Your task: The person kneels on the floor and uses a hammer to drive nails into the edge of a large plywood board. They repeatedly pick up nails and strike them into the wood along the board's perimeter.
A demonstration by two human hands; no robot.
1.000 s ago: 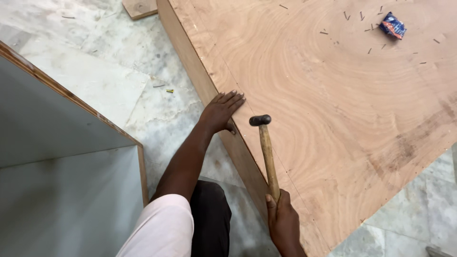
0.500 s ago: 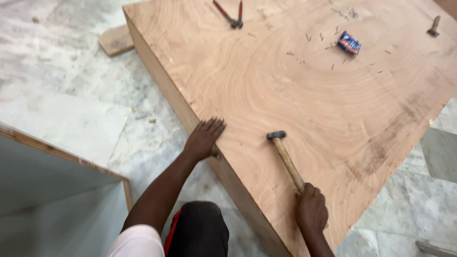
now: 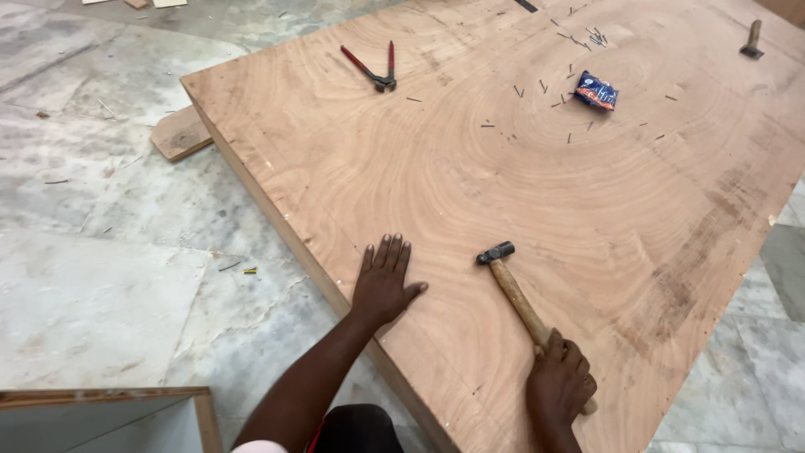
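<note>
The left hand (image 3: pixel 384 283) lies flat, fingers spread, on the plywood (image 3: pixel 503 210) near its edge. Beside it the right hand (image 3: pixel 559 387) grips a hammer (image 3: pixel 513 290) by the handle — head resting on the plywood. Pincers (image 3: pixel 374 69) and a blue packet (image 3: pixel 595 91) lie far across it.

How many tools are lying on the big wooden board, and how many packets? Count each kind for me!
Hammers: 2, one in the right hand, another at the far corner
Pincers: 1
Blue packets: 1
Total: 4
The loose nails are too small and scattered to count. The left hand lies flat on the board.
</note>
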